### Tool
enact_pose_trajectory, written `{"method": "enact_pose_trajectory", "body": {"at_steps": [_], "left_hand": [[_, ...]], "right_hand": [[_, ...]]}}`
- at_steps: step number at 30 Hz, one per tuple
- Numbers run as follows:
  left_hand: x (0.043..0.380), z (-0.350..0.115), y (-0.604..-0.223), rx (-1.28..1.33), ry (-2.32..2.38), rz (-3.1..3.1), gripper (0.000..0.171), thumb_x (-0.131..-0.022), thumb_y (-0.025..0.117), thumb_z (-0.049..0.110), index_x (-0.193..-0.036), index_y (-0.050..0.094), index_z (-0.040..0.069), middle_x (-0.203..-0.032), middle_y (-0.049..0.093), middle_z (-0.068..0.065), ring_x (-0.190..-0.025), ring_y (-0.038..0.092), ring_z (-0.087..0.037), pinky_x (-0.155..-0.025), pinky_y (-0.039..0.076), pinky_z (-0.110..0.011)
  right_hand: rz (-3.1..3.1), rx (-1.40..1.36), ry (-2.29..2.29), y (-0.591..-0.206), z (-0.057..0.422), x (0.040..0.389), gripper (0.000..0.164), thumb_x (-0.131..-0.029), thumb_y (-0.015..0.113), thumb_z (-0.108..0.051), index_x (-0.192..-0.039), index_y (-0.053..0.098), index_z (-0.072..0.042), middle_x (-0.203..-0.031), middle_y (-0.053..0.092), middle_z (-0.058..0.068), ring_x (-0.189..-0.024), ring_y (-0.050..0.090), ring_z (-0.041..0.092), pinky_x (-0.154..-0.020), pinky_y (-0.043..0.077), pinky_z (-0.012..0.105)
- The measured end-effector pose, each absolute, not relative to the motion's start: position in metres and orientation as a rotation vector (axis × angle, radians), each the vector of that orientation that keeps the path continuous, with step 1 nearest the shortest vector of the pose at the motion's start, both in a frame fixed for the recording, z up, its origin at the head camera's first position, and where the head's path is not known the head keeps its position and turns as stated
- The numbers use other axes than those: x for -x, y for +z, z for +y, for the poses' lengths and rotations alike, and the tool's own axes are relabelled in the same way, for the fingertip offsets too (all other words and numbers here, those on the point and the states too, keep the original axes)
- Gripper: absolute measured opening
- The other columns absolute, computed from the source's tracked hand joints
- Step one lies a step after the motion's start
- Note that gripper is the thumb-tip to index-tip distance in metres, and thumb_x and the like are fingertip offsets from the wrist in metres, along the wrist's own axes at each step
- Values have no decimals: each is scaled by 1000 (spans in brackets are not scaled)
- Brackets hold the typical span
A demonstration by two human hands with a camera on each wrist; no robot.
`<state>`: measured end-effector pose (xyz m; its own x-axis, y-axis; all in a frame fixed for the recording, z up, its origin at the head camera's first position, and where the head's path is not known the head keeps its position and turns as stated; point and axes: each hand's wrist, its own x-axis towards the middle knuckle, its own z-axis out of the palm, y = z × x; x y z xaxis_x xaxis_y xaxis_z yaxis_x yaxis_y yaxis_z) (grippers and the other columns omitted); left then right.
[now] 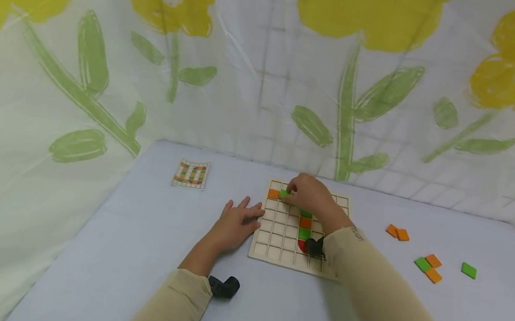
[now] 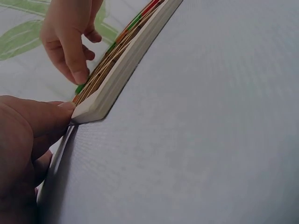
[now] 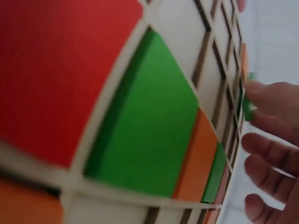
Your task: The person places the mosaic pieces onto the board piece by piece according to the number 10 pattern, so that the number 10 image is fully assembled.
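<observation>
A wooden grid board (image 1: 267, 252) lies on the table, its raised lines forming square cells. My right hand (image 1: 310, 192) reaches over the far left part of the board and pinches a green square tile (image 3: 247, 108) between thumb and finger. Beside that tile, an orange tile (image 1: 273, 194) sits in the corner cell. A column of green and orange tiles (image 1: 305, 223) runs toward a red piece (image 1: 301, 246), partly covered by the wrist camera. With spread fingers, my left hand (image 1: 233, 226) touches the board's left edge; its fingertips meet the rim in the left wrist view.
A small card (image 1: 190, 174) with a coloured grid pattern lies left of the board. Loose orange tiles (image 1: 397, 233), a mixed cluster of green and orange tiles (image 1: 430, 267) and a lone green tile (image 1: 468, 270) lie to the right. A flower-printed curtain (image 1: 248, 96) hangs behind the table.
</observation>
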<state>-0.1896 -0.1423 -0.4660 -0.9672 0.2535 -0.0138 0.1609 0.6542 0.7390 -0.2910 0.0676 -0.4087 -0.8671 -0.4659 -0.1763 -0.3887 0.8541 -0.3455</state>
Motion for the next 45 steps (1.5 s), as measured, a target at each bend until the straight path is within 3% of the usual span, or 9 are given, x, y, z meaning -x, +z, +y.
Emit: {"method": "enact_pose_trajectory", "body": {"at_steps": [6, 13, 24, 30, 34, 39, 45], "left_hand": [[191, -139, -466, -350, 1184, 2768, 38, -98, 60, 25, -135, 61, 16, -150, 46, 5, -152, 18, -21, -125, -2, -47], [192, -140, -469, -320, 1168, 2775, 38, -99, 60, 26, -135, 61, 17, -150, 45, 7, -152, 18, -19, -126, -2, -45], [192, -142, -466, -284, 1204, 2768, 38, -98, 60, 26, -135, 61, 17, -150, 45, 10, -152, 17, -16, -126, -5, -42], [191, -140, -468, -275, 1205, 2759, 38, -99, 60, 26, -135, 61, 17, -150, 45, 11, -152, 17, -15, -126, -5, -40], [191, -140, -468, -273, 1217, 2753, 38, -99, 60, 26, -135, 61, 16, -150, 45, 10, -152, 16, -15, -126, -6, -41], [190, -140, -467, -273, 1224, 2749, 38, -99, 59, 26, -136, 61, 17, -150, 44, 10, -152, 16, -14, -126, -6, -40], [191, -140, -467, -289, 1226, 2750, 38, -99, 60, 26, -135, 61, 16, -150, 45, 9, -152, 17, -16, -126, -5, -41]], "right_hand": [[2780, 608, -416, -411, 68, 291, 30, -92, 69, -30, -113, 72, -8, -110, 67, 8, -97, 63, 23, -86, 55, 42], [2773, 542, -542, -406, 87, 283, 39, -94, 66, -33, -125, 66, -10, -123, 62, 12, -111, 59, 29, -95, 52, 46], [2870, 364, -643, -388, 208, 278, 44, -95, 64, -29, -128, 62, 0, -124, 60, 23, -111, 57, 38, -90, 51, 53], [2790, 116, -498, -393, 285, 261, 66, -94, 60, -48, -135, 51, 3, -126, 54, 31, -107, 55, 42, -87, 50, 57], [2712, -25, -434, -400, 312, 248, 80, -89, 57, -65, -131, 51, 4, -128, 52, 31, -102, 55, 39, -79, 52, 48], [2736, -29, -476, -407, 320, 241, 68, -89, 61, -59, -120, 60, 2, -120, 57, 27, -92, 56, 33, -71, 50, 39], [2783, 58, -522, -413, 316, 241, 52, -93, 63, -40, -122, 63, 3, -122, 60, 28, -101, 57, 38, -83, 51, 52]]}}
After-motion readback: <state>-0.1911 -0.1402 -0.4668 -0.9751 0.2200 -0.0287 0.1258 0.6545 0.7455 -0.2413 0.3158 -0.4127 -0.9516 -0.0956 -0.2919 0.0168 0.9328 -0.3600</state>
